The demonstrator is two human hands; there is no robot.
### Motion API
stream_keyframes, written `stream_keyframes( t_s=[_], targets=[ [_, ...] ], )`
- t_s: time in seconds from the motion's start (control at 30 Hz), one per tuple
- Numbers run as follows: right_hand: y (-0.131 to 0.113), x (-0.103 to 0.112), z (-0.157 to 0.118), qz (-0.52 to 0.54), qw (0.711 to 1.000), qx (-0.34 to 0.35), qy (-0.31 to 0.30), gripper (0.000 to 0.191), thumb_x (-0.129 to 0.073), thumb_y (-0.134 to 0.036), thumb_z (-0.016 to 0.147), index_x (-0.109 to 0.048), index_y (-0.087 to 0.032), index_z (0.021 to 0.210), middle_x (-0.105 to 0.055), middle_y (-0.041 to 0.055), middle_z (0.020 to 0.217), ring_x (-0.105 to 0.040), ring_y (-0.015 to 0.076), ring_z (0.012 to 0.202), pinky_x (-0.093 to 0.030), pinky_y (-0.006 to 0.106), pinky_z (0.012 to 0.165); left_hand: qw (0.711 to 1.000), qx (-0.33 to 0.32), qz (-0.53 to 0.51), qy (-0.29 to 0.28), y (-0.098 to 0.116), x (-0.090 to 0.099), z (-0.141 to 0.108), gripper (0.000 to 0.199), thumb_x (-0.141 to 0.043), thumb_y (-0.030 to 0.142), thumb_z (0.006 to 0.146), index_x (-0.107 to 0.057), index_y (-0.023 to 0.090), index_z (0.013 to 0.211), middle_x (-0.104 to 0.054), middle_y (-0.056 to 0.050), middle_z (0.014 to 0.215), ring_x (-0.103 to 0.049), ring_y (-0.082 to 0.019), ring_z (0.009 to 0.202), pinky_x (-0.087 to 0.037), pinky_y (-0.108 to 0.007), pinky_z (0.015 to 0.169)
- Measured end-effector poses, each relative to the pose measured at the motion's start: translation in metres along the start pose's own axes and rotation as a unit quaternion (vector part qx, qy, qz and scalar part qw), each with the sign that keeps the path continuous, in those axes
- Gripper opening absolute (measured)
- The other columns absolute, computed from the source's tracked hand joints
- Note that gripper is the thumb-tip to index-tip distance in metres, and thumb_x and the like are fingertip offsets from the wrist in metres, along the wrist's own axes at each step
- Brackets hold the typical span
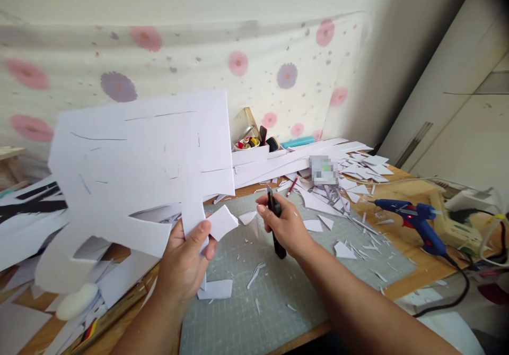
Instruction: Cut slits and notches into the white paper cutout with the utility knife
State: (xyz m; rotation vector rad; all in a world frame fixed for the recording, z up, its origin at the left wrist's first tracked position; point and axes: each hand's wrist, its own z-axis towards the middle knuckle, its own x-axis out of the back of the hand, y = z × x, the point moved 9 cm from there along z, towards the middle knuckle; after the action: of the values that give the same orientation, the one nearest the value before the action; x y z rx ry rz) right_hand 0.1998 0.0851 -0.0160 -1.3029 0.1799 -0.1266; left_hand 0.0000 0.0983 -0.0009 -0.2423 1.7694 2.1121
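Note:
My left hand [186,259] grips a large white foam board cutout [151,148] by a narrow strip at its lower edge, holding it raised on the left. Thin dark pencil lines mark its face. A small white offcut [223,222] sticks out beside the same fingers; whether it is attached cannot be made out. In my right hand [284,222] is a black utility knife [275,211], blade upward, apart from the board. Below both hands lies a grey-green cutting mat [254,323] strewn with white scraps.
A blue glue gun [413,217] with a black cord lies at the right near a white cable. White offcuts [363,166] pile up at the back right. Behind stands a container of small tools [247,143]; a red pencil [292,186] lies nearer. A wooden bar [115,312] rests at lower left.

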Motion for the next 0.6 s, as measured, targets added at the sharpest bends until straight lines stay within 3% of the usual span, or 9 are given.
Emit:
stream_keyframes(
  t_s=[0.17, 0.23, 0.3, 0.4, 0.6],
  targets=[
    [-0.033, -0.027, -0.022, -0.151, 0.959, 0.213, -0.113, 0.006, -0.059, -0.027, 0.087, -0.057, -0.021, 0.087, -0.059, -0.0005, 0.069, -0.052, 0.0118, 0.059, -0.040, 0.024, 0.057, 0.999, 0.025, -0.011, -0.022, -0.001, -0.008, -0.004, 0.021, -0.076, 0.033, 0.075, -0.060, 0.019, 0.079, -0.058, 0.006, 0.071, -0.037, 0.000, 0.042, -0.032, -0.017, 0.043],
    [-0.043, -0.034, -0.032, -0.193, 0.930, 0.285, -0.129, 0.001, -0.055, -0.021, 0.086, -0.055, -0.021, 0.086, -0.060, 0.0002, 0.071, -0.053, 0.0125, 0.061, -0.040, 0.024, 0.058, 0.999, 0.037, -0.019, -0.028, -0.002, -0.010, -0.006, 0.025, -0.078, 0.036, 0.072, -0.061, 0.020, 0.080, -0.059, 0.006, 0.071, -0.035, 0.001, 0.040, -0.030, -0.016, 0.041],
    [-0.051, -0.038, -0.040, -0.228, 0.901, 0.347, -0.125, 0.007, -0.053, -0.015, 0.082, -0.053, -0.022, 0.083, -0.060, 0.0005, 0.071, -0.054, 0.0136, 0.063, -0.039, 0.025, 0.059, 0.998, 0.054, -0.025, -0.030, -0.005, -0.012, -0.009, 0.029, -0.080, 0.039, 0.070, -0.061, 0.020, 0.080, -0.059, 0.007, 0.067, -0.034, 0.001, 0.038, -0.030, -0.016, 0.041],
    [-0.058, -0.040, -0.044, -0.249, 0.878, 0.392, -0.115, 0.009, -0.050, -0.013, 0.078, -0.051, -0.022, 0.081, -0.057, -0.0004, 0.067, -0.052, 0.0143, 0.061, -0.037, 0.024, 0.057, 0.995, 0.083, -0.032, -0.034, -0.010, -0.015, -0.013, 0.031, -0.082, 0.040, 0.068, -0.062, 0.020, 0.082, -0.060, 0.007, 0.065, -0.033, 0.002, 0.035, -0.031, -0.015, 0.041],
    [-0.063, -0.043, -0.046, -0.255, 0.868, 0.412, -0.112, 0.010, -0.048, -0.014, 0.077, -0.047, -0.023, 0.081, -0.054, -0.0017, 0.064, -0.049, 0.0139, 0.057, -0.033, 0.024, 0.055, 0.991, 0.116, -0.055, -0.048, -0.017, -0.021, -0.018, 0.030, -0.084, 0.038, 0.066, -0.063, 0.022, 0.081, -0.061, 0.008, 0.066, -0.032, 0.003, 0.034, -0.032, -0.013, 0.040]
  ],
)
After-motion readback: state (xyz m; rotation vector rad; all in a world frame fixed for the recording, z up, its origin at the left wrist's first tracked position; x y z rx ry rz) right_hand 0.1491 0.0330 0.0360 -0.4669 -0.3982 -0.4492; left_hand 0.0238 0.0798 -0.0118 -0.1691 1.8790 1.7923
